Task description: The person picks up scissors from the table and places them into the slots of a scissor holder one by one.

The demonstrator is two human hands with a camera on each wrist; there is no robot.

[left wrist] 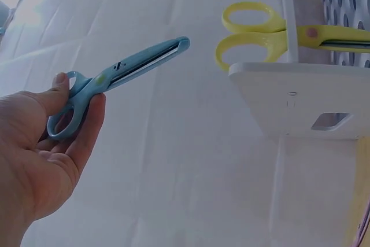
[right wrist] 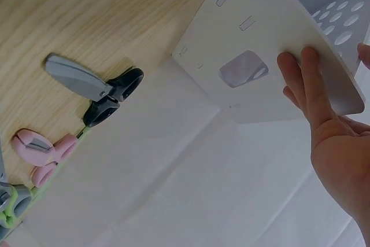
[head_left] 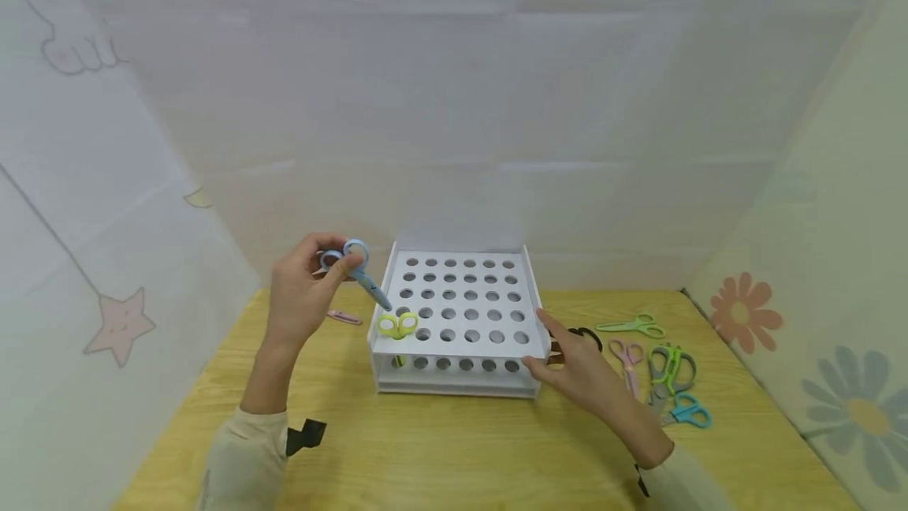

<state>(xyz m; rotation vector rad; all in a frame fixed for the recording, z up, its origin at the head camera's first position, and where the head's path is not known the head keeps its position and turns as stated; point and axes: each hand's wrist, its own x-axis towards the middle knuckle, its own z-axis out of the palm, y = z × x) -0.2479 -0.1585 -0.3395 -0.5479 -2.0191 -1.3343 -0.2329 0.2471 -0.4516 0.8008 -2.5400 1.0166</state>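
Note:
My left hand [head_left: 298, 302] pinches light blue scissors [left wrist: 115, 79] by their handle loops, between thumb and fingers. The closed blades slant down to the right, the tip just above the front left of a white perforated rack [head_left: 459, 347]. Yellow-green scissors [head_left: 397, 325] stand in a hole at the rack's front left corner, handles up, with the blades passing through the top board. At the rack's right side my right hand [head_left: 578, 365] grips the side panel [right wrist: 266, 79], fingers flat on its outer face and thumb at the front edge.
Right of the rack lie black-handled scissors [right wrist: 113, 93], green scissors [head_left: 641, 326], pink scissors [head_left: 627, 357], grey-and-green scissors [head_left: 670, 369] and blue scissors [head_left: 688, 411]. A pink item [head_left: 345, 317] lies left of the rack. White cloth walls [head_left: 454, 101] surround the wooden table [head_left: 454, 448].

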